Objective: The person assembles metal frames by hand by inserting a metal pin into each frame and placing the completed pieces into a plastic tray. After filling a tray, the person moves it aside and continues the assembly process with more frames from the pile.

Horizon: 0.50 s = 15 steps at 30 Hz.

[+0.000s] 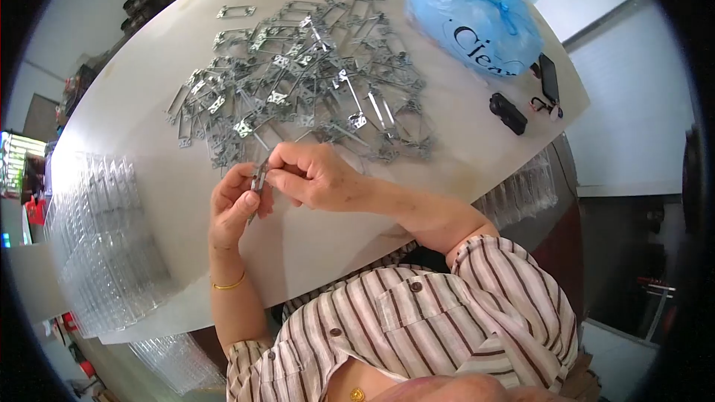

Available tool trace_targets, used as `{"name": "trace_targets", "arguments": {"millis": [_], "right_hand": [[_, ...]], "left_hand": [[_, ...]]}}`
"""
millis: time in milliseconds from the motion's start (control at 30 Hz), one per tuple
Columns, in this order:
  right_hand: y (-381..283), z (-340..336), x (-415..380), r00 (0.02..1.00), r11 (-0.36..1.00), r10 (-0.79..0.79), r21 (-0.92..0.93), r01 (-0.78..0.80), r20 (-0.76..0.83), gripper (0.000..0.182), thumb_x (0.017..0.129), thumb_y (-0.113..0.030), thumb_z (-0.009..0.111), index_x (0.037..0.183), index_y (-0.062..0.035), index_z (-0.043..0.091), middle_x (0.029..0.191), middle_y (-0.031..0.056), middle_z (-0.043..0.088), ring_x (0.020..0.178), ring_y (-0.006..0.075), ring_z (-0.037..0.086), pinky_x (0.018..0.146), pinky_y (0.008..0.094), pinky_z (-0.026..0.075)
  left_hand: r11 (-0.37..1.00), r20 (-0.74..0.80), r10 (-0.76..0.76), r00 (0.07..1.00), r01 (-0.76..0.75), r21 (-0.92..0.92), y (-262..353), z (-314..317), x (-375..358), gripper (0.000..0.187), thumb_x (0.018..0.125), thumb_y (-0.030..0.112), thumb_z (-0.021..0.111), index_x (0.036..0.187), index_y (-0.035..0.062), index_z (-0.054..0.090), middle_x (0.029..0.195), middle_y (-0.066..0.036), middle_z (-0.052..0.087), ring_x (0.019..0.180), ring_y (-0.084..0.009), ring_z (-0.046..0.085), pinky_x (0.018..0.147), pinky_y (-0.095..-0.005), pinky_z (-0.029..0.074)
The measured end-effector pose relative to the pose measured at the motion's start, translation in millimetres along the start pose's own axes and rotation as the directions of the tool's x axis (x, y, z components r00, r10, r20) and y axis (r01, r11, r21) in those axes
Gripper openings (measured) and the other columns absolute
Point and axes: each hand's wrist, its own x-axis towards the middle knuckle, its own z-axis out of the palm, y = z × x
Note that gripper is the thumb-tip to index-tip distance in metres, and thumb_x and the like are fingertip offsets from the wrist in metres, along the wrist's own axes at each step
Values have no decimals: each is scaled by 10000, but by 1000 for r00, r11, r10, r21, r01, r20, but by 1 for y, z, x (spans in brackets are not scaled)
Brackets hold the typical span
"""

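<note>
Between my two hands is a small metal bracket (pixel 258 179), held just short of a heap of metal brackets. My left hand (pixel 236 197) pinches it between thumb and fingers. My right hand (pixel 316 177) is closed at the bracket's upper end, thumb and index finger pressed together; what exactly these fingertips grip is hidden. Beyond my hands, the heap of metal brackets (pixel 298 82) spreads over the table, thin silvery frames lying tangled on one another.
A tied blue plastic bag (pixel 477 22) sits at the far right of the white table (pixel 477 126). Near it lie a black device (pixel 508 113), a phone (pixel 549 78) and keys (pixel 547 109). Stacked clear plastic trays (pixel 112 246) stand at the left edge.
</note>
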Motion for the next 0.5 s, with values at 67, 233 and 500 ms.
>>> {"name": "trace_targets", "arguments": {"millis": [67,233,500], "right_hand": [[2,-3,0,1000,1000,-27,3,27,13,107,977,-84,591,897,-13,584,653,12,621,563,47,533,477,250,417],[-3,-5,0,993,996,69,58,-75,93,109,1008,-139,571,945,-51,587,652,-7,582,543,56,543,450,232,411],[3,-6,3,990,983,103,143,-117,101,123,1021,-158,566,955,-58,590,680,11,601,534,63,534,463,231,421]], "left_hand": [[999,71,-3,998,0,39,4,0,2,511,903,312,760,1251,-4,561,816,-71,643,639,-125,583,563,-250,475],[995,34,5,999,-8,101,5,1,-1,527,911,340,750,1245,-21,562,812,-64,629,634,-131,583,562,-258,473],[985,-40,169,985,-170,-4,5,-6,1,494,1033,337,545,1355,-36,516,990,-136,655,890,-244,630,776,-368,500]]}}
